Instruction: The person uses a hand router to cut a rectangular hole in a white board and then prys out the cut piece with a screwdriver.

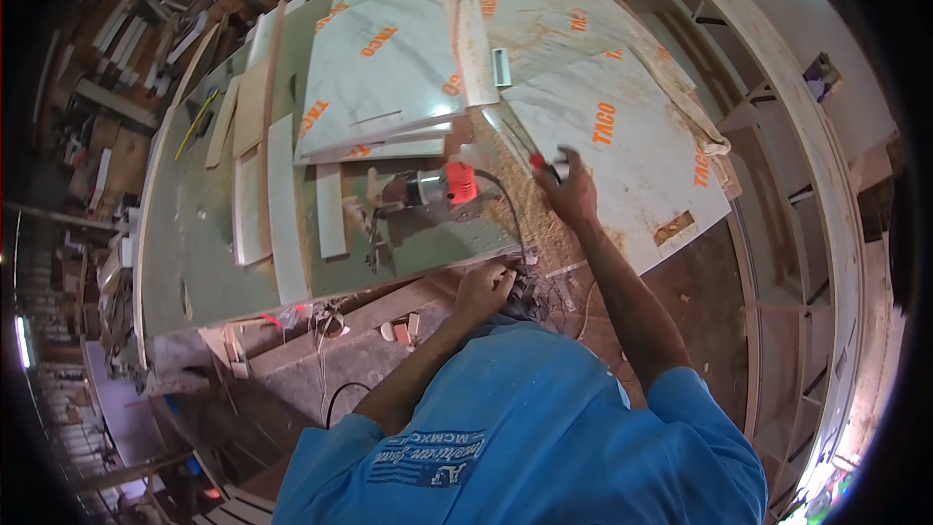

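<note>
My right hand [571,192] is curled around the red and black handle of a hand saw [515,129]. The saw's long narrow blade slants up and left over sawdust and the edge of a white panel [564,102]. At the table's near edge my left hand [483,292] has its fingers drawn together. Whatever they may pinch is too small to make out. Between and beyond my hands, a red and grey power tool [437,185] lies on its side on the green tabletop [408,233]. Its black cord [510,204] loops toward the near edge.
Stacked white panels [379,58] with orange print cover the far table. Wood strips [282,204] and a yellow tape measure [197,123] lie left. Sawdust [549,233] is heaped beside the saw. A long shelf frame [777,136] stands right. Scrap wood [126,39] fills the far left.
</note>
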